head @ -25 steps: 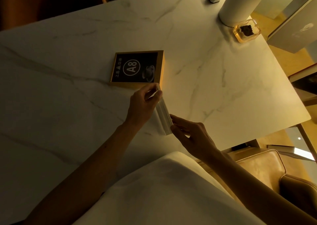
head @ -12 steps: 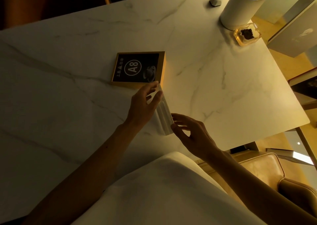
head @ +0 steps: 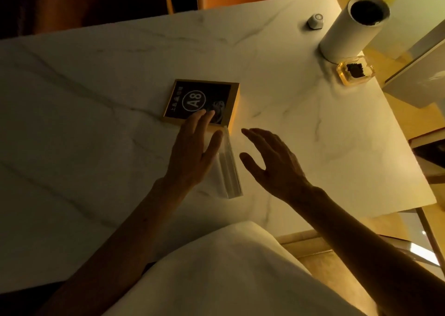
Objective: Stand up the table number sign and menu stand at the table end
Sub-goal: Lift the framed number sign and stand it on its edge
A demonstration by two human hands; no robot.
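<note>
While the sign lies flat at 12 o'clock of the upright stand, both hands, left and right, spread wide, empty; raising it remains.

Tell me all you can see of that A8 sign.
The table number sign is a square block with a gold-coloured frame and a black face, printed with A8 in a white circle plus small white symbols. It lies flat, face up, on the marble table. The left hand reaches its near edge, fingertips over the face.
</note>
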